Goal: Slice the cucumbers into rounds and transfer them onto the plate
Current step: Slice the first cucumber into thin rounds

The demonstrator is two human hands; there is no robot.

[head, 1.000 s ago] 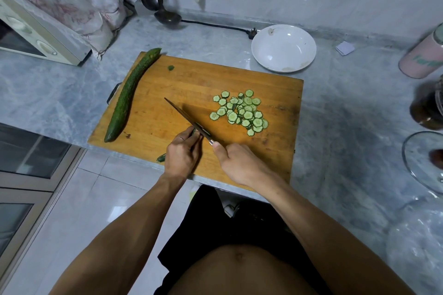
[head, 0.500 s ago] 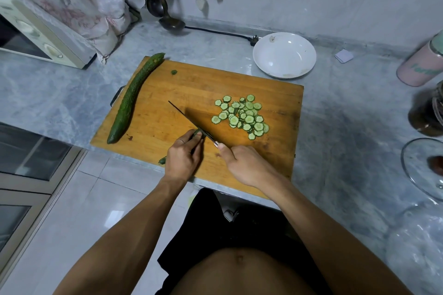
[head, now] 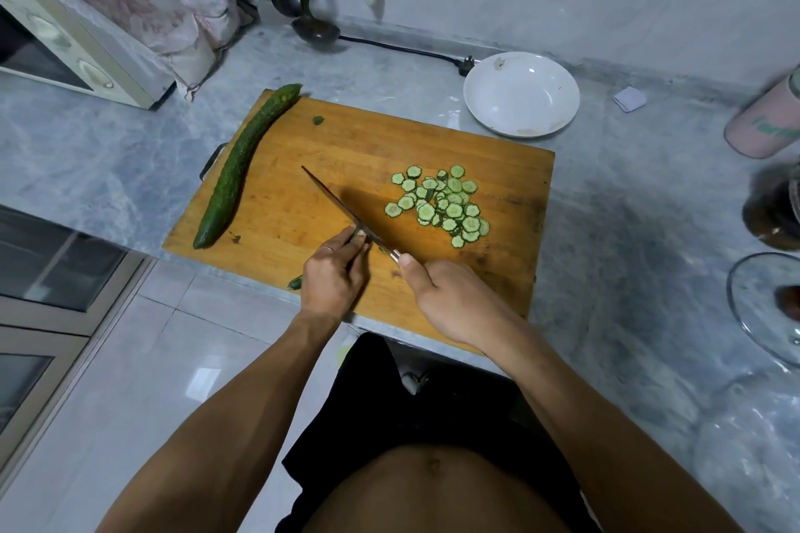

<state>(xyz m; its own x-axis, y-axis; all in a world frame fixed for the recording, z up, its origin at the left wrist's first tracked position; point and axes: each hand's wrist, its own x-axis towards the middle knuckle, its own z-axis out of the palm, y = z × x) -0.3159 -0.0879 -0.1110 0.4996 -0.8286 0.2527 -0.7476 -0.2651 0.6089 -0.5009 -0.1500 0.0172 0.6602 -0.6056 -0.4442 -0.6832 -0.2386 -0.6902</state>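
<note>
A wooden cutting board (head: pixel 303 169) lies on the grey marble counter. A whole dark green cucumber (head: pixel 242 162) rests along its left edge. Several cucumber rounds (head: pixel 441 206) are piled right of the board's middle. My right hand (head: pixel 450 299) grips the handle of a knife (head: pixel 335 203), its blade angled up and to the left. My left hand (head: pixel 333 277) pinches a small cucumber stub (head: pixel 356 235) against the blade; the stub is mostly hidden by my fingers. A cucumber end (head: pixel 295 283) lies at the board's near edge. The white plate (head: pixel 480 100) stands behind the board, with no slices on it.
A microwave (head: pixel 65 52) under a cloth stands at the back left. Ladles (head: pixel 298 9) hang at the wall, and a black cord (head: pixel 398 50) runs to the plate. A pink cup (head: pixel 762 121), a dark jar (head: pixel 775 212) and a glass lid (head: pixel 766 312) stand at the right.
Both hands and the knife stay almost in place at the stub. The view has shifted slightly, so the board sits a little lower in the frame.
</note>
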